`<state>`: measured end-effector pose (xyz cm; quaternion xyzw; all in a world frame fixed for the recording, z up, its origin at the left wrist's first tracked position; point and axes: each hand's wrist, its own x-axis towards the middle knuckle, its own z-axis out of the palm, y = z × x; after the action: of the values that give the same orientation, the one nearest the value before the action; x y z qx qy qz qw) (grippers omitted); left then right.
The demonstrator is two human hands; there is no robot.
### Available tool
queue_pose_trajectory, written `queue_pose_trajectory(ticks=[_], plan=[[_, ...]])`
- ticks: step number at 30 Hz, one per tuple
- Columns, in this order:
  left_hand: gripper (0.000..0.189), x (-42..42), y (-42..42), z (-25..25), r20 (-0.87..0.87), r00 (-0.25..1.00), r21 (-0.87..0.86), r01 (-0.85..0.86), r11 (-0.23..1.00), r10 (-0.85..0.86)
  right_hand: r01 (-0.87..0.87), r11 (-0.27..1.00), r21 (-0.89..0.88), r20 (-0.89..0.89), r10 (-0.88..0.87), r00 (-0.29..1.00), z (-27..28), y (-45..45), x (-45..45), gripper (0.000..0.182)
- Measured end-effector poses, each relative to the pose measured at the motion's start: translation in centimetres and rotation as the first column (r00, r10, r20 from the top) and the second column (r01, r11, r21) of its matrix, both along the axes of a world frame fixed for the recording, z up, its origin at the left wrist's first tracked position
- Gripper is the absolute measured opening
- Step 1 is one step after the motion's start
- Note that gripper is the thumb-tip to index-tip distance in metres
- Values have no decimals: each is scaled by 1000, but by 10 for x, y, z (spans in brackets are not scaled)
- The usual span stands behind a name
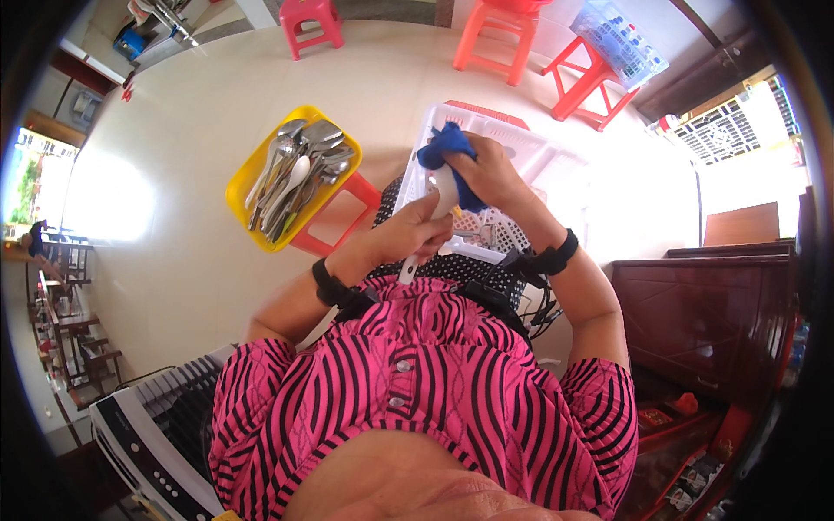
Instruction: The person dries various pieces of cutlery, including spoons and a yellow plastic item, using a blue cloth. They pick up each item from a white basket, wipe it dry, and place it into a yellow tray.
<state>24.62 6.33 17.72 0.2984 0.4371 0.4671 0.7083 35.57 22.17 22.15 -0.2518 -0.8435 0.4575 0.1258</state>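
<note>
My left hand (417, 228) grips a white utensil (445, 192) with a broad pale head; its handle end, with a hole, points down towards my lap. My right hand (488, 169) holds a blue cloth (449, 148) bunched against the utensil's upper part. Both hands are above a white plastic basket (409, 170) with compartments, which rests at my knees and has some metal items in its near part. To the left, a yellow tray (236, 189) is heaped with metal spoons, spatulas and a white spoon (300, 172). The utensil's exact kind is partly hidden by the cloth.
A red plastic stool (332, 218) stands under the yellow tray. Farther off are a pink stool (313, 23), an orange-red stool (498, 39) and another bearing a clear blue crate (619, 49) of bottles. A dark wooden cabinet (697, 319) is at right; black cables (544, 312) hang by my right side.
</note>
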Motion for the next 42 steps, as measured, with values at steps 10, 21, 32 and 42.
queue_pose_trajectory(ticks=[10, 21, 32, 42], plan=[[8, 0, 4, -15, -164, 986, 7, 15, 1000, -13, -60, 981, 186, -87, 77, 993, -4, -3, 8, 38], [8, -13, 11, 1, 6, 997, 28, -74, 997, 74, 12, 952, 304, -252, 69, 965, -13, -5, -5, 50], [29, -11, -2, -19, -388, 915, 228, -22, 973, 112, 184, 963, -199, -304, -239, 922, 7, 34, 20, 23], [20, 8, 18, -19, -459, 805, 401, -191, 896, 377, 400, 916, -13, -457, -362, 813, -36, 22, -14, 54]])
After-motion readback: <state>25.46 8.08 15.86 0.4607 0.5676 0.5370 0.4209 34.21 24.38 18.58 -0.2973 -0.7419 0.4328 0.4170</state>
